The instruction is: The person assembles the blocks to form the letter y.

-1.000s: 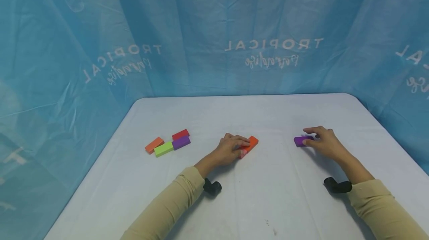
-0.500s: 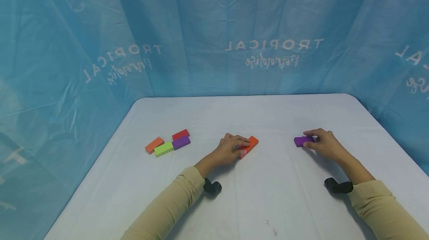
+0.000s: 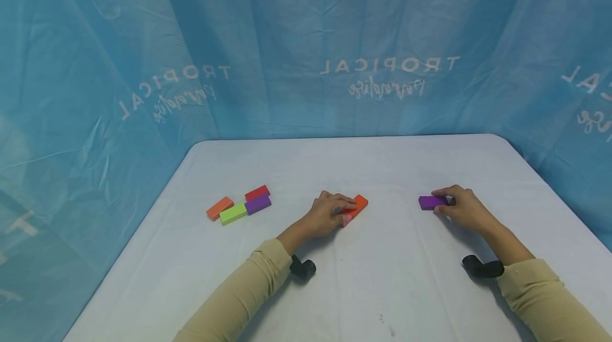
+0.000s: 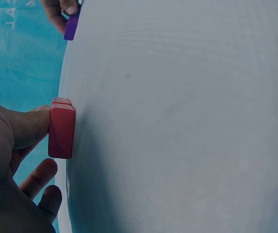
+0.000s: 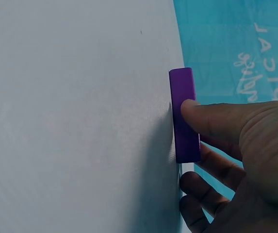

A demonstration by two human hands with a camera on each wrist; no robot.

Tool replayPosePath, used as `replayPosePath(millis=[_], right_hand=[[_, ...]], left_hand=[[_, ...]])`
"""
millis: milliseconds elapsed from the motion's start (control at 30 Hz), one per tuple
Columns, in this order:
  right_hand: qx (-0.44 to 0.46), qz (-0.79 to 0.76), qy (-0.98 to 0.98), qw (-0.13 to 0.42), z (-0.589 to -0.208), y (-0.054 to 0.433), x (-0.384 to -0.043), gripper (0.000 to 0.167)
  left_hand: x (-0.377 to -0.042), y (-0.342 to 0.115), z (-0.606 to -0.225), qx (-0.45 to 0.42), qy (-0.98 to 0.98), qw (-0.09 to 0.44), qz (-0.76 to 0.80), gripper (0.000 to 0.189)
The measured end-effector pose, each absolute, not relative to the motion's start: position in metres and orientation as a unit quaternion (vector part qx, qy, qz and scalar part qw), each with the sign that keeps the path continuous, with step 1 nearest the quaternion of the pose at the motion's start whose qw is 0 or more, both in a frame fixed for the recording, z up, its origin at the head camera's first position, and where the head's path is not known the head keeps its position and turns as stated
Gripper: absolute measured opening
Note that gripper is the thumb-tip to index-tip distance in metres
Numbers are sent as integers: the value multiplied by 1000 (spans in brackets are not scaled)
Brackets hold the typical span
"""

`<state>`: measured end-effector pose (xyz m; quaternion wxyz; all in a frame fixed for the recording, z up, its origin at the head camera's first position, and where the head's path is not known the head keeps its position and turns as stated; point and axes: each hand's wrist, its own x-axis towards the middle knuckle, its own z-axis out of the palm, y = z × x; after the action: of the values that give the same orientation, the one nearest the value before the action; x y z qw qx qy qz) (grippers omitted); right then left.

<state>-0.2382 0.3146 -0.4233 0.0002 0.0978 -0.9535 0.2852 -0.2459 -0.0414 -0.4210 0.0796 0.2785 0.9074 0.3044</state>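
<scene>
Near the table's middle my left hand (image 3: 330, 213) grips a red block (image 4: 61, 132) between thumb and fingers. An orange block (image 3: 360, 203) lies end to end with it, pointing away to the right; the fingers partly cover where they meet. Off to the right, my right hand (image 3: 464, 206) pinches a purple block (image 5: 183, 116), thumb on its near side and fingers behind. That block's left end sticks out past the fingertips, and it appears to rest on the tabletop.
A group of blocks lies at the left of the white table (image 3: 382, 289): an orange block (image 3: 220, 208), a lime green block (image 3: 233, 214), a second purple block (image 3: 258, 204) and a red one (image 3: 257, 193). A blue printed curtain (image 3: 287, 103) hangs behind the table.
My right index finger has come down onto the purple block, which stays in about the same place. My left hand and its blocks have not visibly moved.
</scene>
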Motion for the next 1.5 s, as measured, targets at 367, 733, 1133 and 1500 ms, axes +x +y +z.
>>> replayPosePath(millis=[367,733,1133,1500], right_hand=[[102,285,-953,11,-426,315,-239,38],[110,288,-951,14,-424,314,-239,38],[131,284,-949,31,-417,311,-243,36],[141,293,-946,19,-408,293,-251,36]], left_hand=[[-246,-42,-420,284,908,77,298,32],[-246,-42,-421,287,906,76,300,32],[-247,-42,-424,287,907,74,299,32],[-246,-42,-422,283,907,74,304,32]])
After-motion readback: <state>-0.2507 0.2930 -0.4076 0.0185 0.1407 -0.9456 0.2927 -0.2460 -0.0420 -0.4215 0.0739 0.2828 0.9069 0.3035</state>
